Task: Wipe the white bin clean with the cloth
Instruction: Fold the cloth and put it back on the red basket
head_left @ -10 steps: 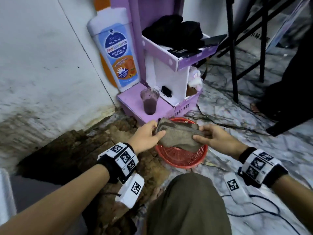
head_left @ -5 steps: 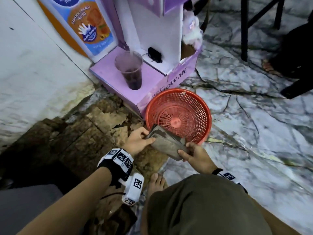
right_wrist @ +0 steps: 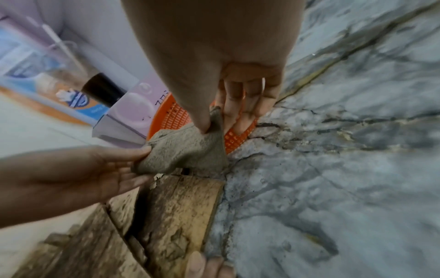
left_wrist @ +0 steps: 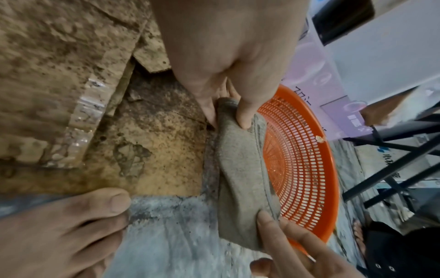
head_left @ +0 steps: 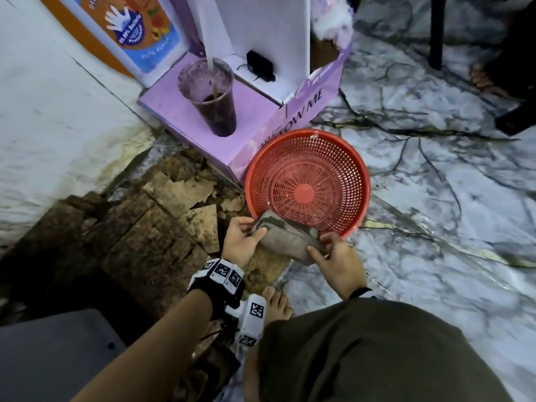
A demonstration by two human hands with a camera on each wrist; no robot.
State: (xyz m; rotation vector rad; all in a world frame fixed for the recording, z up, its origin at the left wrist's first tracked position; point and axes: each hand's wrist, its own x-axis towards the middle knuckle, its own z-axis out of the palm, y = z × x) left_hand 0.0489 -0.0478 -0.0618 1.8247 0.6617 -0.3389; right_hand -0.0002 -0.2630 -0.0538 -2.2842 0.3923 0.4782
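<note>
A dirty grey-brown cloth is held folded between both hands, just over the near rim of a red mesh basket. My left hand pinches the cloth's left end, thumb on top, as the left wrist view shows on the cloth. My right hand pinches the right end; in the right wrist view its thumb presses into the cloth. No white bin shows in any view.
A purple cardboard stand sits behind the basket with a plastic cup of dark drink on it. Broken brown boards lie at left beside a white wall. Marble floor spreads right. My bare foot is below the hands.
The hands and cloth have come back from above the basket to its near rim, closer to my knee. The head view has tilted down, so the basket's inside now shows.
</note>
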